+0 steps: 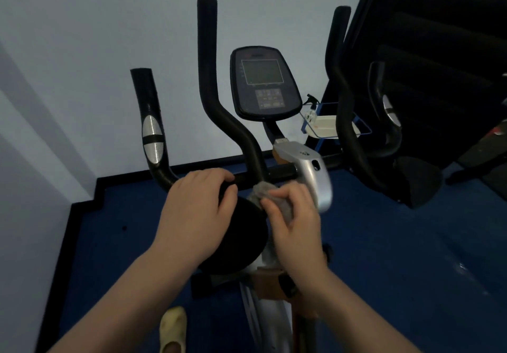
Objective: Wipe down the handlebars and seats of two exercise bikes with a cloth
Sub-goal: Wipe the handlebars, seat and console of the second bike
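The person stood over the near bike, both bare arms reaching forward and down. The left hand (201,210) lay draped over the black crossbar of the handlebars (247,179), fingers curled over the bar and the palm down toward the dark rounded seat (241,237); it looked to me like a steadying hold, keeping the frame from rocking while the other hand worked. The right hand (295,229) had the grey cloth (262,190) bunched between thumb and fingers, pinched tight, and pressed it against the foot of the tall inner handlebar post (211,83) where that post met the crossbar. The hand was a little blurred, which I took for rubbing.

The cloth sat just right of the left hand's fingertips, close to them; I couldn't tell whether they touched. Holding it wadded rather than flat made sense for getting into that joint.

Farther off, the console (264,83) stood untouched above the silver stem cover (310,171). The outer left grip (151,122) with its silver sensor pad rose well clear of both hands. To the far right a spray bottle (311,111) stood in a small rack, beside more dark equipment; I couldn't say whether that was the second bike.

My guess was that the grips and the seat were not yet finished.
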Motion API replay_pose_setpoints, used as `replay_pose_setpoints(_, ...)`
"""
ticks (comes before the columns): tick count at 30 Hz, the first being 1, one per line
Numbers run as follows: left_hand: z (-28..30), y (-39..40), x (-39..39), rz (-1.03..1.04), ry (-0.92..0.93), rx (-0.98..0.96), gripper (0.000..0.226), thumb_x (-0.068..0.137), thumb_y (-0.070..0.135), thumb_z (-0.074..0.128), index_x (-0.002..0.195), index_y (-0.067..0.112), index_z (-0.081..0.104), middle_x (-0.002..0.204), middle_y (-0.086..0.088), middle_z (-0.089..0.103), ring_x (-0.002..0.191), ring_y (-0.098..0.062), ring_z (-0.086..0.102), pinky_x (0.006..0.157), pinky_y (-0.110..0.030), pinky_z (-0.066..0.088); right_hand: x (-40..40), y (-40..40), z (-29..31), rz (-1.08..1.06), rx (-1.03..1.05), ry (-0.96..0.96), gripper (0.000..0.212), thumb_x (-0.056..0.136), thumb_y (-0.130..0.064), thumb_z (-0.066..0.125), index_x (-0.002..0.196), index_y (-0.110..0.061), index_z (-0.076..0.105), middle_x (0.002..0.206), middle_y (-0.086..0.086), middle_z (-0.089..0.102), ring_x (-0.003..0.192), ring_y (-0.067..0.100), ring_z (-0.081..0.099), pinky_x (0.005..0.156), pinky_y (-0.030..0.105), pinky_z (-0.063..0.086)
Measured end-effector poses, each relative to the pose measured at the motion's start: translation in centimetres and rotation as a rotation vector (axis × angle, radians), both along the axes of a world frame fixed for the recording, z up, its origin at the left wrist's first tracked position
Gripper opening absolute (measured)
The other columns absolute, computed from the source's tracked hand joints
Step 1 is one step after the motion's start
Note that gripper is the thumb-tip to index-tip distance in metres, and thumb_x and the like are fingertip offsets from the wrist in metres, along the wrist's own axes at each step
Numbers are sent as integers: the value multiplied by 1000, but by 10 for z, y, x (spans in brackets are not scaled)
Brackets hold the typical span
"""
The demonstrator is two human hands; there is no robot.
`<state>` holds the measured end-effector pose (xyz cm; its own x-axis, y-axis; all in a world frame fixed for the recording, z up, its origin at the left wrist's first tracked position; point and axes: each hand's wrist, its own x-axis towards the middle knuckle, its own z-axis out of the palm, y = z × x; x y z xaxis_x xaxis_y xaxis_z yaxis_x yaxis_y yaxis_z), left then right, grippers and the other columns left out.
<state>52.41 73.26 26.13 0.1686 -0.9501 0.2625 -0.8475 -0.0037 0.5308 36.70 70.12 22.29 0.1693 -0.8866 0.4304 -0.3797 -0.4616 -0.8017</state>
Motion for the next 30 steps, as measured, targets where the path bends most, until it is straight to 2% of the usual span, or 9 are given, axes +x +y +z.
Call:
replay_pose_setpoints(3,0,0,0,-6,-4,8,30,92,35,45,114,24,62,113,9,64,108,-11,55,96,-33,41,-12,-20,14,44,38,120,7,86,-14,66,84,-14,59,89,-2,55,85,2,54,73,12,42)
replay_pose_setpoints(6,0,1,0,-9,3,10,27,92,33,47,112,24,63,111,10,64,106,-12,55,94,-33,42,-11,-55,34,-133,70,159,6,85,-25,67,89,-21,65,96,-6,57,89,3,53,73,6,38)
replay_pose_setpoints(12,1,1,0,-13,14,7,26,92,33,47,109,23,64,111,10,65,106,-12,55,95,-33,42,-17,-51,27,-158,-15,545,20,88,-34,60,106,-33,70,97,-11,54,84,11,56,64,34,51)
replay_pose_setpoints(15,2,1,1,-23,-13,7,24,92,31,48,105,22,66,107,9,66,102,-13,56,91,-34,43,-25,-63,36,-224,-73,675,17,85,-35,64,100,-35,72,98,-8,58,85,18,61,61,29,45)
replay_pose_setpoints(18,2,1,1,-16,-15,12,25,92,31,47,105,21,66,106,9,66,101,-14,57,91,-37,44,1,-64,35,-285,-48,630,18,89,-32,59,102,-28,72,105,-4,59,87,19,60,61,28,40)
replay_pose_setpoints(23,3,1,-1,-16,0,-3,22,91,30,49,101,21,66,102,10,66,97,-13,57,90,-37,45,-29,-57,41,-116,124,540,17,80,-36,69,97,-37,73,96,-13,64,92,11,60,73,34,52)
replay_pose_setpoints(26,2,3,-1,20,16,-44,20,90,26,51,101,21,67,100,9,66,95,-12,58,88,-36,46,-37,-71,66,-101,-49,356,15,80,-29,71,95,-31,74,92,-9,62,89,10,60,81,33,52)
replay_pose_setpoints(28,1,5,0,98,48,-87,20,89,23,53,105,21,65,102,8,67,95,-12,58,88,-37,48,-20,-74,80,78,-171,229,18,83,-24,69,101,-27,73,96,-5,59,92,9,58,85,27,48)
replay_pose_setpoints(30,-2,9,2,175,76,-85,26,90,22,53,114,22,62,111,7,65,103,-13,57,95,-38,46,0,-72,81,313,-232,405,20,86,-24,66,105,-25,73,105,-4,59,102,12,56,92,31,45)
